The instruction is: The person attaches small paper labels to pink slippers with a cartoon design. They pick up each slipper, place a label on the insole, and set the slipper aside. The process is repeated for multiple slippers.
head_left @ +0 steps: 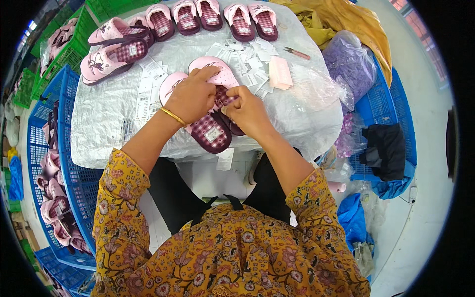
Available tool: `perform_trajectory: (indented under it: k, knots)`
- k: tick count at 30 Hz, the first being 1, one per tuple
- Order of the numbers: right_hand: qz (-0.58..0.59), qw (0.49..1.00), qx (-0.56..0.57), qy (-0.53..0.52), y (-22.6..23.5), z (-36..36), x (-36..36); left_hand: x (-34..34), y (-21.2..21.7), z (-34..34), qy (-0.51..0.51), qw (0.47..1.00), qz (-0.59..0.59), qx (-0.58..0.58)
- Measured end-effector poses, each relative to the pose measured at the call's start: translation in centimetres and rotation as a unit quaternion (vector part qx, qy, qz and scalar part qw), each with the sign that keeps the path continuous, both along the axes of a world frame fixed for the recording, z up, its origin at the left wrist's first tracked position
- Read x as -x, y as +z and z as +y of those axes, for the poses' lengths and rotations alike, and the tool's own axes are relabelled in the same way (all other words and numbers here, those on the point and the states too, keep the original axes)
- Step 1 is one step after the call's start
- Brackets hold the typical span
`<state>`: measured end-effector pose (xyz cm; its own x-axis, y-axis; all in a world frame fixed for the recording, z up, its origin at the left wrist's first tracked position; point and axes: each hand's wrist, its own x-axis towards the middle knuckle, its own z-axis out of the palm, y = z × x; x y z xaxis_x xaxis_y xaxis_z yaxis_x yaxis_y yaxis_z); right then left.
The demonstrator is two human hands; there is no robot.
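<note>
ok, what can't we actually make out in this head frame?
- Whatever the right hand pinches at the slipper pair: hidden by its fingers.
- Slipper straps: covered by the left hand.
- Print on the paper tags: too small.
- Blue crate contents: cut off, bent at the rim.

A counter (104, 119) draped in crinkled silver-grey plastic sheeting was set in the middle of the room, over a pale, smooth floor (425, 89) that was brightly and evenly lit. Blue perforated plastic crates (69, 163) were stacked along the left, and green plastic crates (74, 44) were placed beyond them. A further blue crate (391, 99) was seen on the right, with mustard-yellow cloth (346, 20) heaped behind the counter.
</note>
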<state>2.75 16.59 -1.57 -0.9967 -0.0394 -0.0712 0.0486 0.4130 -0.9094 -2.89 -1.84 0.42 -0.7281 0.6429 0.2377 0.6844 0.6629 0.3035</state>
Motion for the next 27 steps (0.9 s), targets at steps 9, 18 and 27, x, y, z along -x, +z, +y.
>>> perform_trajectory:
  k: [9,18,27]
  knots:
    - [-0.052,0.996,-0.039,0.061,0.6,0.2,1.7,1.4,-1.7,-0.9,-0.029,0.988,-0.085,-0.121]
    - [-0.035,0.995,-0.092,0.025,0.0,-0.5,1.9,1.3,-2.2,-1.1,-0.031,0.986,-0.088,-0.135]
    - [-0.009,0.987,-0.155,-0.036,-0.1,-1.8,1.6,1.2,-2.4,-0.6,-0.033,0.991,-0.039,-0.123]
